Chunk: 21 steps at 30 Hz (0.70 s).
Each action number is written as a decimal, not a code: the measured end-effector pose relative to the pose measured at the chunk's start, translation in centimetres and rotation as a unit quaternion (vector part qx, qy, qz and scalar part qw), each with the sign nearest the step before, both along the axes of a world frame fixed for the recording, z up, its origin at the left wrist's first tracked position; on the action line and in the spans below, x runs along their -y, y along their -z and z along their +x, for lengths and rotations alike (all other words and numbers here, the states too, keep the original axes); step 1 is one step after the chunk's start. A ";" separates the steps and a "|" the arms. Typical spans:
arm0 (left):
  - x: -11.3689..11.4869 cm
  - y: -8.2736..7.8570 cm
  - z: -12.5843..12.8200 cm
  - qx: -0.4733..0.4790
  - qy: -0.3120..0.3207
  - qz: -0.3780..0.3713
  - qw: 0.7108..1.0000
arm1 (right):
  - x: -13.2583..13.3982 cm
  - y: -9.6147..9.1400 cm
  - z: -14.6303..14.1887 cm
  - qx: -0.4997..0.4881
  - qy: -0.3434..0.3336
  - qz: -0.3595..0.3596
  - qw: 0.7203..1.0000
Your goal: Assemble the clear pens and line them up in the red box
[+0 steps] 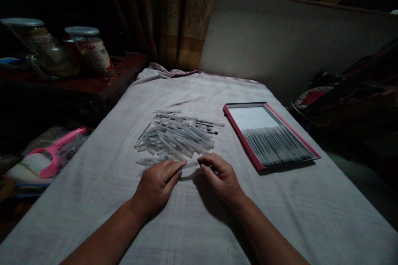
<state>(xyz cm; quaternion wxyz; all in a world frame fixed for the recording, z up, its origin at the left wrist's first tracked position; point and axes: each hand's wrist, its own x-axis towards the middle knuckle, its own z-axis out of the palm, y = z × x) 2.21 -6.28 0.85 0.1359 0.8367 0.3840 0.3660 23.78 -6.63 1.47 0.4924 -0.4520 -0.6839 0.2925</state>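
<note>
A loose heap of clear plastic pens and caps [178, 136] lies on a pale cloth [102, 182] in the middle. My left hand [157, 186] and my right hand [220, 176] rest just below the heap, fingers pinched on the two ends of one clear pen [191, 165] held level between them. To the right lies a flat red-rimmed box [239, 132], its lower half filled with a neat row of pens [276, 145].
A wooden side table at the left carries two lidded glass jars [90, 51]. A pink-handled tool [54, 153] lies in clutter below it. A curtain [177, 16] hangs behind, and bags [342, 91] sit at the right.
</note>
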 end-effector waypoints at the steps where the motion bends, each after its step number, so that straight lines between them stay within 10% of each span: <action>1: 0.0 0.0 0.0 -0.002 0.001 -0.001 1.000 | 0.0 0.0 0.0 0.001 0.001 -0.001 1.000; 21: 0.0 0.1 -0.1 -0.023 0.007 0.004 1.000 | 0.0 0.2 0.1 0.026 -0.012 0.023 0.999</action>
